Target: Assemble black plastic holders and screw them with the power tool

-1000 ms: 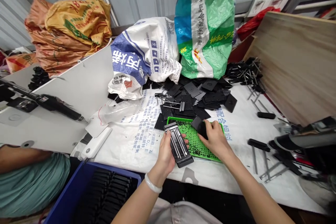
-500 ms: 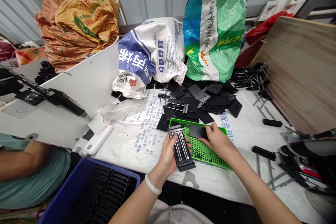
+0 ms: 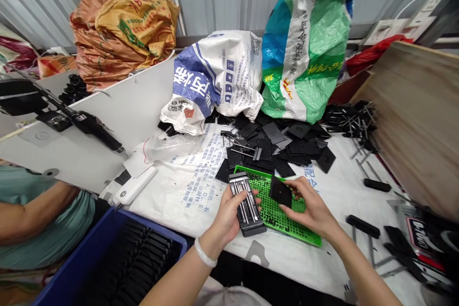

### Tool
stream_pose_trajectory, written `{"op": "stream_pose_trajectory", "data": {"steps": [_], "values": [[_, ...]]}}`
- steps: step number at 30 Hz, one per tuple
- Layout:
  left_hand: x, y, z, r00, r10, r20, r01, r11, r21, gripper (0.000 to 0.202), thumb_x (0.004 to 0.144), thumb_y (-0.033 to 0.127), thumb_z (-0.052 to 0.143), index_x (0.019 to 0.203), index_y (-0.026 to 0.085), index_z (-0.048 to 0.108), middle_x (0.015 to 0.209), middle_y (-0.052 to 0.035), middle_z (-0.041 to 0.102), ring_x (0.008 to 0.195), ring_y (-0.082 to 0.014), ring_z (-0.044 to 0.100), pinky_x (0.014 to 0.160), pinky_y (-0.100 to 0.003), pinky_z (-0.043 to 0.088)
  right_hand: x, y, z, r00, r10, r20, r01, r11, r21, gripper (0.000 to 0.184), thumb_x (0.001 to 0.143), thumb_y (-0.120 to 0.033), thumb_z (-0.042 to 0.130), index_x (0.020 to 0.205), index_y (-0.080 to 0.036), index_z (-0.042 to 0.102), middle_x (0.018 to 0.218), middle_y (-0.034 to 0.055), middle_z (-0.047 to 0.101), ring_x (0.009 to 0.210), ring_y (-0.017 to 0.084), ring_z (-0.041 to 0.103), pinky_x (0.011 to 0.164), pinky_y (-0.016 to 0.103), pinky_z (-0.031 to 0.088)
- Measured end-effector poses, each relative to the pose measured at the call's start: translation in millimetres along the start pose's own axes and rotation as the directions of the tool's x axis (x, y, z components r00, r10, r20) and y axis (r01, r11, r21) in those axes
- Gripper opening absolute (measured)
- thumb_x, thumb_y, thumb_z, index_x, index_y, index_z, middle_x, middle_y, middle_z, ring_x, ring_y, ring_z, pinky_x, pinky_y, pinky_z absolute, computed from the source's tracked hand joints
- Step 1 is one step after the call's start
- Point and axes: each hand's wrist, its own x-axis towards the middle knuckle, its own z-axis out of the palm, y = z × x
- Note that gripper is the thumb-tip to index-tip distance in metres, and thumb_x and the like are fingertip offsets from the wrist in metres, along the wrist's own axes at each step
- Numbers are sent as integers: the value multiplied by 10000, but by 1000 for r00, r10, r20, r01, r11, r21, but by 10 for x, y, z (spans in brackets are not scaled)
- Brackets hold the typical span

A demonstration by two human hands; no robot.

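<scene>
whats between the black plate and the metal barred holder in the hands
Head view: a green perforated tray with small black bits on it, between the barred holder in the left hand and the black plate in the right hand.

A large "8" stands on the yellow-orange woven sack (image 3: 129,24), while the white woven sheet (image 3: 161,205) on the tabletop carries upside-down blue Chinese print, with "合" legible, and smaller lines too blurred to read.
</scene>
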Motion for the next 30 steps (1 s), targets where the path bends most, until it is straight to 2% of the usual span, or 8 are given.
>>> {"op": "stream_pose_trajectory", "data": {"steps": [4, 8, 12, 17, 19, 21, 24, 30], "values": [[12, -8, 108, 996, 22, 90, -23, 1000, 1, 422, 768, 239, 733, 1104, 196, 482, 990, -88, 707, 819, -230, 703, 730, -371, 568, -125, -55, 75, 1000, -3, -28, 6, 992, 128, 395, 852, -303, 619, 1206, -232, 459, 1041, 77, 501, 963, 240, 522, 795, 357, 494], [59, 28, 111, 993, 44, 108, -50, 997, 56, 408, 762, 242, 743, 1076, 192, 487, 979, -88, 703, 777, -202, 693, 688, -334, 564, 0, 34, -88, 994, -77, 74, 86, 989, -120, 431, 836, -307, 632, 1218, -199, 465, 1058, 116, 518, 979, 288, 508, 789, 407, 486], [87, 82, 40, 996, 79, 41, -82, 993, 82, 397, 771, 271, 731, 1072, 195, 484, 982, -90, 704, 768, -200, 690, 685, -347, 569, 355, 186, -340, 954, -175, 242, 283, 789, -546, 380, 785, -134, 632, 1158, -184, 576, 1120, 173, 549, 1026, 360, 494, 886, 541, 403], [55, 85, -48, 999, 53, -6, -52, 995, 79, 415, 767, 294, 732, 1097, 183, 507, 977, -100, 712, 779, -210, 695, 725, -383, 577, 497, 229, -429, 843, -310, 440, 518, 688, -508, 482, 816, 35, 478, 1112, -313, 632, 1145, 85, 590, 1080, 302, 537, 986, 564, 323], [47, 75, -74, 999, 31, -36, -28, 997, 70, 394, 774, 286, 722, 1093, 182, 516, 973, -99, 716, 782, -211, 698, 736, -387, 578, 401, 149, -391, 913, -159, 377, 360, 749, -557, 520, 853, 8, 457, 1233, -330, 565, 1147, 84, 585, 1025, 270, 574, 911, 464, 418], [50, 68, -75, 998, 9, -58, -6, 998, 62, 374, 782, 275, 709, 1091, 183, 519, 963, -97, 720, 778, -213, 701, 734, -387, 580, 282, 17, -284, 973, 148, 177, -3, 773, -634, 384, 941, -131, 430, 1299, -248, 505, 1097, 118, 586, 881, 247, 617, 710, 342, 477], [74, 56, -16, 998, -8, -56, 11, 999, 52, 342, 788, 247, 688, 1079, 187, 519, 945, -88, 724, 783, -217, 707, 734, -380, 579, 176, -204, 18, 867, 489, -93, -433, 648, -627, 506, 982, -448, 386, 1300, -60, 451, 945, 175, 590, 697, 262, 617, 497, 301, 423], [127, 11, 77, 1000, 10, -16, -9, 999, 52, 313, 805, 274, 661, 1076, 195, 526, 955, -89, 727, 781, -234, 709, 725, -402, 575, 197, -285, 525, 823, 523, -219, -540, 604, -586, 691, 922, -433, 509, 1453, -53, 286, 1023, 234, 533, 885, 347, 580, 599, 371, 481]]}}
